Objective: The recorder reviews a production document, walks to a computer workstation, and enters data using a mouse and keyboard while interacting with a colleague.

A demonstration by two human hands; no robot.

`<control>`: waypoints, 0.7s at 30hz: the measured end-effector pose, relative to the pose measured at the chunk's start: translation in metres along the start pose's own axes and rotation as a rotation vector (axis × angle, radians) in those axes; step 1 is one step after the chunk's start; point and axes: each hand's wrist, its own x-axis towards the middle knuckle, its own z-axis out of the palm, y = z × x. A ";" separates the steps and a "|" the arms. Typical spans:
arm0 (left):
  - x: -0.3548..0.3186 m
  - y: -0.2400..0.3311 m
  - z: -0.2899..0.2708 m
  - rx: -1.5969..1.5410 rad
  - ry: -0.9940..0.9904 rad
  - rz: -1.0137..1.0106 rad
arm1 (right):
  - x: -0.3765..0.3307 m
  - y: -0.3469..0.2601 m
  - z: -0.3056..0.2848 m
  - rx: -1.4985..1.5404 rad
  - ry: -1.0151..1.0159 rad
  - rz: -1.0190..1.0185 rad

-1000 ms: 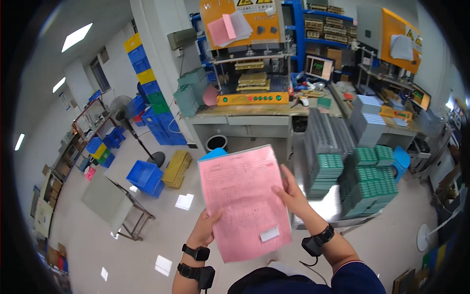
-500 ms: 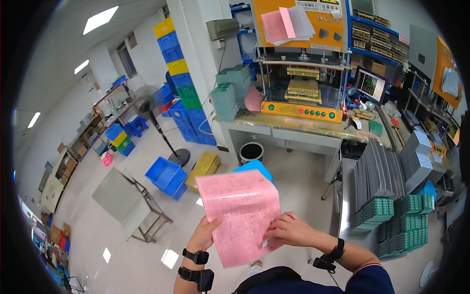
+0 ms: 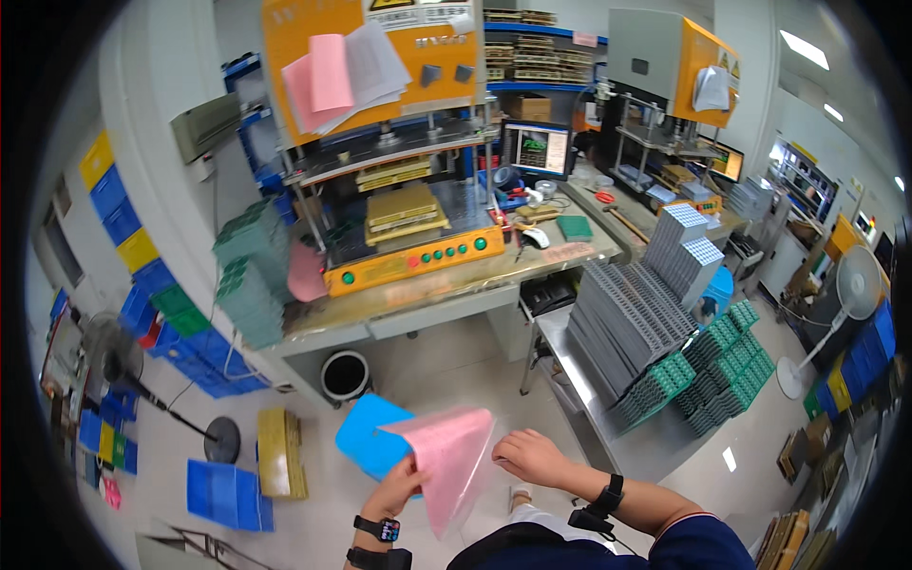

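A pink printed sheet (image 3: 458, 446) in a clear plastic sleeve is tilted and bent in front of me. My left hand (image 3: 399, 486) grips its left edge, fingers closed around it. Beside the sleeve's clear right edge is my right hand (image 3: 534, 459), its fingers curled inward. Whether they touch the plastic, or hold something small, is hidden. Beyond the sheet a blue stool-like seat (image 3: 366, 432) stands on the floor, partly covered by the sheet.
Ahead, a press machine (image 3: 415, 259) with an orange button panel stands on a workbench (image 3: 399, 309). At right a metal table (image 3: 655, 456) carries grey stacked trays (image 3: 632, 318) and green stacked trays (image 3: 727, 361). A bin (image 3: 344, 375), blue crate (image 3: 226, 494) and fan (image 3: 221, 439) occupy the floor.
My view has swung to the right. The pink sheet has gone from facing me to tilted and folded, and my right hand has come away from its face.
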 end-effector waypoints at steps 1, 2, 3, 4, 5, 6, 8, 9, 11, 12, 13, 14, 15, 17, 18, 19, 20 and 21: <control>0.022 -0.006 -0.002 0.046 0.000 -0.031 | 0.003 0.012 -0.002 -0.024 0.005 0.045; 0.044 -0.006 -0.005 0.059 -0.022 -0.036 | 0.006 0.025 -0.004 -0.046 0.012 0.092; 0.064 -0.006 -0.010 0.009 0.036 -0.024 | 0.008 0.040 -0.005 -0.050 0.023 0.107; 0.085 -0.006 -0.016 -0.041 0.097 -0.012 | 0.011 0.056 -0.005 -0.033 -0.008 0.099; 0.105 0.005 -0.017 -0.072 0.127 0.028 | 0.014 0.071 -0.005 -0.014 -0.039 0.094; 0.123 0.015 -0.018 -0.059 0.117 0.020 | 0.018 0.087 -0.005 -0.011 -0.028 0.108; 0.158 0.045 -0.016 -0.135 0.120 0.119 | 0.032 0.123 -0.006 0.038 -0.007 0.028; 0.177 0.059 -0.015 -0.129 0.125 0.124 | 0.042 0.143 -0.009 0.041 0.007 0.031; 0.219 0.092 -0.006 -0.062 0.076 0.161 | 0.060 0.179 -0.014 -0.008 -0.012 0.051; 0.239 0.109 0.002 -0.010 0.028 0.193 | 0.069 0.194 -0.019 -0.001 -0.003 0.060; 0.256 0.130 0.010 0.038 -0.006 0.187 | 0.079 0.210 -0.026 -0.027 0.036 0.077; 0.272 0.149 0.021 0.047 -0.015 0.181 | 0.089 0.226 -0.032 -0.058 0.076 0.094; 0.289 0.168 0.032 0.067 -0.078 0.205 | 0.097 0.240 -0.035 -0.071 0.106 0.115; 0.325 0.194 0.044 0.122 -0.167 0.182 | 0.111 0.263 -0.040 -0.087 0.125 0.178; 0.343 0.207 0.050 0.127 -0.186 0.176 | 0.116 0.274 -0.042 -0.099 0.135 0.227; 0.361 0.220 0.059 0.228 -0.278 0.182 | 0.122 0.284 -0.045 -0.079 0.130 0.278; 0.378 0.234 0.068 0.329 -0.370 0.192 | 0.127 0.295 -0.048 -0.088 0.137 0.296; 0.398 0.247 0.079 0.418 -0.451 0.224 | 0.132 0.306 -0.051 -0.095 0.188 0.332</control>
